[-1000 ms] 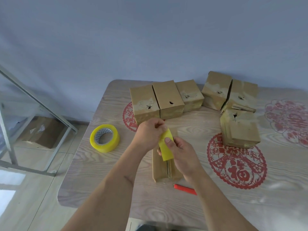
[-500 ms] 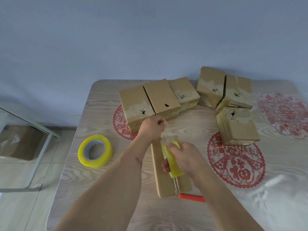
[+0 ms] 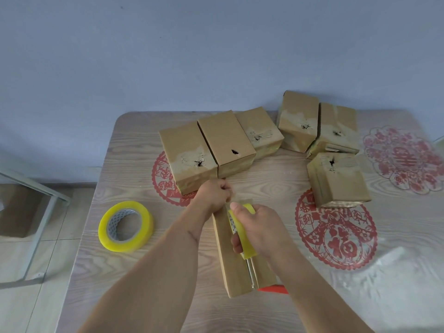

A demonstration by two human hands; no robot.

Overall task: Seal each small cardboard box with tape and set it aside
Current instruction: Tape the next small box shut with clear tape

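Lengthwise away from the person, cardboard box [image 3: 236, 267], right hand [image 3: 260, 230] gripping tape roll [image 3: 242, 233]

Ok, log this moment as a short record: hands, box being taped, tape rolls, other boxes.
left hand: pinches the pulled tape end at the box's far end
right hand: grips small tape roll over the box
box being taped: lies lengthwise under both hands
spare tape roll: flat on the table, left of the box
other boxes: six, at the table's far side
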